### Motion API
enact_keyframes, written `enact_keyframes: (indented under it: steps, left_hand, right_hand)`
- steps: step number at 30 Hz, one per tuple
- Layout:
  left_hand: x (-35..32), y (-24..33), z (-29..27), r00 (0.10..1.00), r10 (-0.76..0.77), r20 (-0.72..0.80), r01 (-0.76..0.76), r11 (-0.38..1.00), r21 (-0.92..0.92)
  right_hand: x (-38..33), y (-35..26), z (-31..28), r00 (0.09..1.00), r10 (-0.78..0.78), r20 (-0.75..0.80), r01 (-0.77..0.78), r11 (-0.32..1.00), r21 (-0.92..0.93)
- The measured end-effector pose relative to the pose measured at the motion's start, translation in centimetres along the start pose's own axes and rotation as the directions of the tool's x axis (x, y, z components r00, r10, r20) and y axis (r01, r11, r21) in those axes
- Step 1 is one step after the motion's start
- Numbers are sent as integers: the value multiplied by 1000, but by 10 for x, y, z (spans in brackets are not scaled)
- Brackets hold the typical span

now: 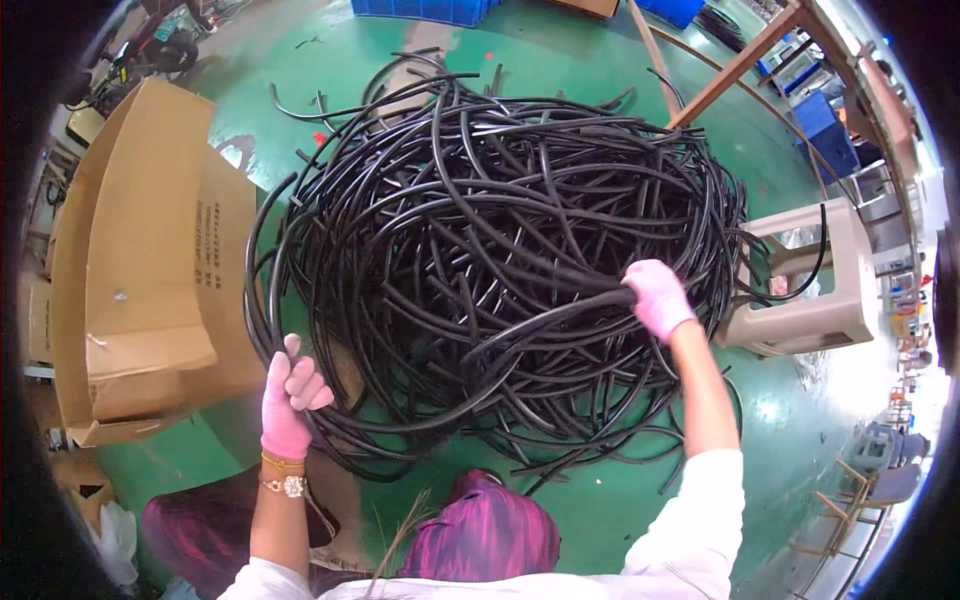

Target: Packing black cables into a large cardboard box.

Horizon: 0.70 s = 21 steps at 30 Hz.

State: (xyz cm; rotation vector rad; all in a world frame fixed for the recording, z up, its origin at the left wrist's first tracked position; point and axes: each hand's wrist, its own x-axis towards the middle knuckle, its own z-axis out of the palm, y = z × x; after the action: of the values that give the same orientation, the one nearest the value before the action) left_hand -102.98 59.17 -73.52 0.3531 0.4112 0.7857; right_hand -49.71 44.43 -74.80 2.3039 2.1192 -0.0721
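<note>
A large tangled pile of black rubber hoses [540, 200] lies on the floor in front of me. My left hand [292, 395], in a pink glove with pale fingertips, is closed around several looped hoses at the pile's near left edge. The loops rise above the fist and bend back across the pile. On the right, my gloved right hand [660, 298] grips a black hose [560, 312] near the pile's right side. That hose curves left and down over the heap toward my left hand. My fingers hide the gripped parts.
An open cardboard box [150, 250] stands close on the left. At the right, an upturned or tipped beige plastic stool [800, 325] touches the pile, with a hose across it. Wooden poles [740, 65] slant at the far right. A blue bin [430, 8] sits at the back.
</note>
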Motion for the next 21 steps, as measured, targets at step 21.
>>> enact_keyframes:
  steps: [21]
  left_hand:
    - [-15, 2, -3, 996, -5, 87, 0, 998, 56]
  right_hand:
    - [-44, -43, 47, 997, -17, 79, 20, 999, -36]
